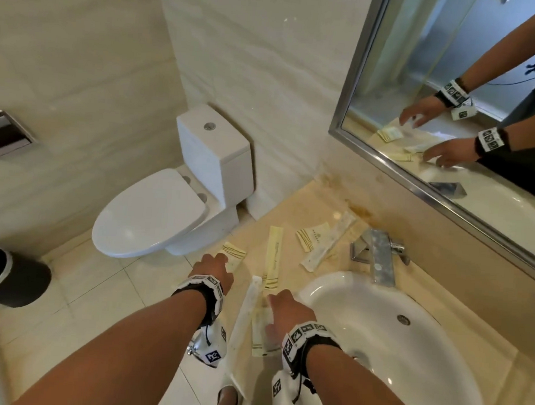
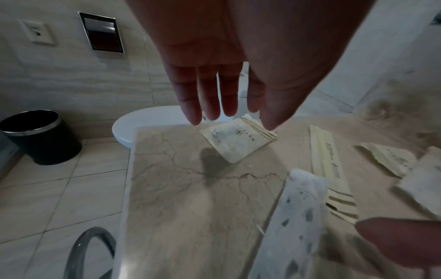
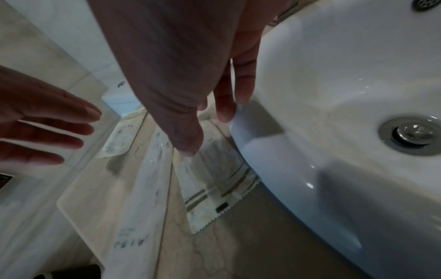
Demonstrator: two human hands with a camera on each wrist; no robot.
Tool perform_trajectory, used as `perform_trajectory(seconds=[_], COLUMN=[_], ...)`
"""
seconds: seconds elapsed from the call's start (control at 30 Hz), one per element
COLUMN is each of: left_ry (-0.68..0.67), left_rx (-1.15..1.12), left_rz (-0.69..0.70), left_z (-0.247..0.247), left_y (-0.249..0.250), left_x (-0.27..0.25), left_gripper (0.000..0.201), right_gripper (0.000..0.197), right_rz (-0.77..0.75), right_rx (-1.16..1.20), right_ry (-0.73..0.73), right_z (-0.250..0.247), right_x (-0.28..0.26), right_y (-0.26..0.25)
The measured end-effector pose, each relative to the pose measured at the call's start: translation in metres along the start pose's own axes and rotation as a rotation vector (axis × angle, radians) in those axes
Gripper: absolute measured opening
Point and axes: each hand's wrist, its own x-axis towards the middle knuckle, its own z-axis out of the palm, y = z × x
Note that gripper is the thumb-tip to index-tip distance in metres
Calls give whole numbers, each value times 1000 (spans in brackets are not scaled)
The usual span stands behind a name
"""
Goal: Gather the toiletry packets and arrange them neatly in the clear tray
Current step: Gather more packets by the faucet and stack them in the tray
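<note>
Several cream toiletry packets lie scattered on the marble counter (image 1: 325, 202). My left hand (image 1: 217, 263) (image 2: 229, 113) hovers open, fingers straight, just above a small square packet (image 1: 234, 254) (image 2: 238, 140) at the counter's left edge. My right hand (image 1: 273, 312) (image 3: 207, 130) is open over a striped packet (image 1: 260, 339) (image 3: 214, 190) beside the sink; its thumb tip seems to touch the packet. A long white packet (image 1: 247, 310) (image 2: 293, 217) (image 3: 143, 188) lies between the hands. Farther back lie a long yellow packet (image 1: 274, 251), another square packet (image 1: 312, 236) and a long white one (image 1: 329, 243). No clear tray shows in any view.
The white sink (image 1: 406, 367) (image 3: 346, 85) bulges up right of the packets, with the chrome faucet (image 1: 378, 256) behind it. Left of the counter edge the floor drops away, with a toilet (image 1: 152, 214) and a black bin (image 1: 1, 277). A mirror (image 1: 455, 88) hangs above.
</note>
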Motion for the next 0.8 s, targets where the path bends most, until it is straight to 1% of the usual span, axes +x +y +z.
perform_trajectory(seconds=[0.1, 0.2, 0.37, 0.47, 0.6, 0.7, 0.8], left_ry=[-22, -46, -75, -54, -34, -25, -13], left_rx=[32, 46, 46, 28, 55, 74, 57], left_rz=[-39, -56, -64, -76, -120, -128, -121], left_z=[4, 9, 15, 17, 15, 18, 18], left_y=[-1, -3, -4, -1, 1, 4, 4], left_x=[15, 26, 38, 44, 51, 54, 59], left_gripper=[54, 57, 59, 60, 51, 50, 48], right_gripper=[54, 50, 41, 44, 43, 46, 54], right_rz=[-27, -54, -34, 20, 94, 144, 176], right_rx=[-9, -54, -60, 79, 258, 342, 423], right_ry=[17, 52, -4, 30, 110, 135, 125], right_z=[10, 22, 12, -8, -37, -51, -57], right_x=[7, 11, 17, 18, 22, 28, 34], right_y=[-6, -8, 5, 23, 38, 39, 34])
